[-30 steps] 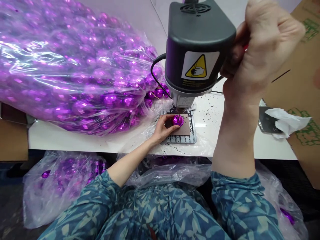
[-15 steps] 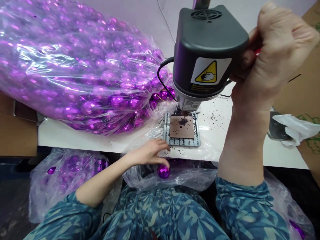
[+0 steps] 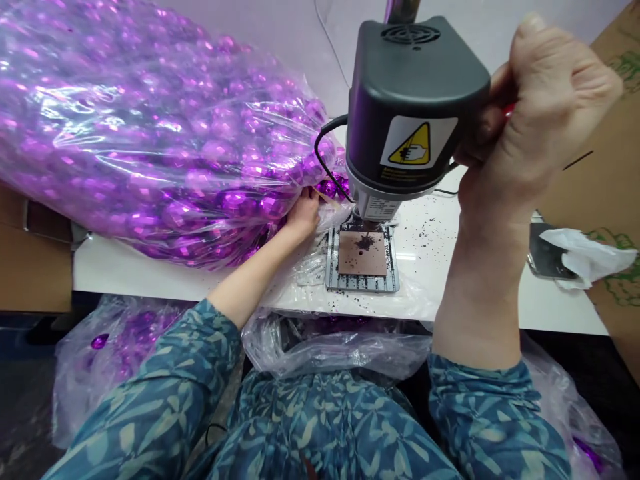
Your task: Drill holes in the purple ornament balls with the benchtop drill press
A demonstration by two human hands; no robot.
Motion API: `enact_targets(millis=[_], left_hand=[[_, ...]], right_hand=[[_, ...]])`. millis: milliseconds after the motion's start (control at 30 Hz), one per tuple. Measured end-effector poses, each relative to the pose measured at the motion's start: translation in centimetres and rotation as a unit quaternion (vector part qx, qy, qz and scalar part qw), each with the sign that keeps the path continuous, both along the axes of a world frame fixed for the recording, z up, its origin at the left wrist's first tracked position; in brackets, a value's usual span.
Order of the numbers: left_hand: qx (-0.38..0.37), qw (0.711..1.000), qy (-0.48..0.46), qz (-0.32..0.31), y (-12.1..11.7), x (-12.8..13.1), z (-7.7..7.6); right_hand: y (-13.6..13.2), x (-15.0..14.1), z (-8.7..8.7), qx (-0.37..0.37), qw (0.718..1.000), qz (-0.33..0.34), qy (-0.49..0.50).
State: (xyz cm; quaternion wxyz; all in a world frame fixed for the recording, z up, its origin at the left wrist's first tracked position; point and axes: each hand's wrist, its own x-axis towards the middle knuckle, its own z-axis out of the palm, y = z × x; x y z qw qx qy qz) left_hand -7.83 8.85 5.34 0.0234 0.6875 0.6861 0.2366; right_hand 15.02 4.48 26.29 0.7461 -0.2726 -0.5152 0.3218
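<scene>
My left hand (image 3: 302,215) reaches into the open mouth of a big clear bag of shiny purple balls (image 3: 150,133) on the white table (image 3: 125,277). Its fingertips are among the balls and hidden, so what they hold cannot be made out. My right hand (image 3: 540,100) is closed in a fist round the red-tipped lever at the right side of a small black bench drill (image 3: 415,100). Under the drill bit lies a brown square pad on a slotted grey base (image 3: 363,257), with nothing on it but dark chips.
A clear bag (image 3: 330,347) hangs open at the table's front edge over my lap. Another bag of purple balls (image 3: 125,340) sits on the floor at left. A cardboard box (image 3: 610,180) with a phone and white tissue (image 3: 580,257) stands at right.
A second ago my left hand held a purple ball on the pad under the drill. It then dropped the ball into the lap bag and has since moved up into the big bag.
</scene>
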Motion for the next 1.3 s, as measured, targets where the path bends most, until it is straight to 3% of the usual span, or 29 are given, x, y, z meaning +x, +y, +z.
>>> enact_targets(millis=[133,267,333,400,467,633,900,1033,1167,1300], left_hand=[[0.072,0.978,-0.178,-0.085,-5.2,1.0,0.5],[-0.017,0.896,-0.399,-0.196,-9.5,3.2,-0.4],[-0.051,0.854,-0.464,-0.229,-10.3,3.9,-1.2],[-0.063,0.834,-0.495,-0.236,-10.4,4.2,-1.7],[-0.068,0.837,-0.488,-0.237,-10.1,4.1,-2.0],[-0.032,0.879,-0.403,-0.252,-9.4,4.1,-1.7],[-0.035,0.904,-0.359,-0.227,-8.6,5.0,-1.7],[-0.026,0.916,-0.316,-0.244,-8.0,5.3,-1.4],[-0.018,0.91,-0.335,-0.243,-7.8,6.1,-2.1],[-0.035,0.871,-0.438,-0.219,-7.5,7.0,-4.0]], right_hand=[[-0.1,0.0,-0.4,0.023,1.0,-0.008,-0.003],[-0.2,-0.2,-0.3,0.024,0.999,-0.013,0.019],[-0.2,-0.2,-0.2,0.019,0.999,-0.013,0.022],[-0.3,-0.3,-0.2,0.005,1.0,-0.015,0.02],[-0.4,-0.2,-0.2,-0.002,1.0,-0.013,0.023],[-0.2,-0.1,-0.6,0.018,1.0,-0.015,0.02],[-0.1,0.0,-0.6,0.013,0.999,-0.032,-0.003],[-0.1,-0.1,-0.5,0.02,0.999,-0.025,0.012],[0.0,-0.1,-0.6,0.02,0.999,-0.029,0.007],[0.0,0.0,-0.6,0.022,0.999,-0.03,0.001]])
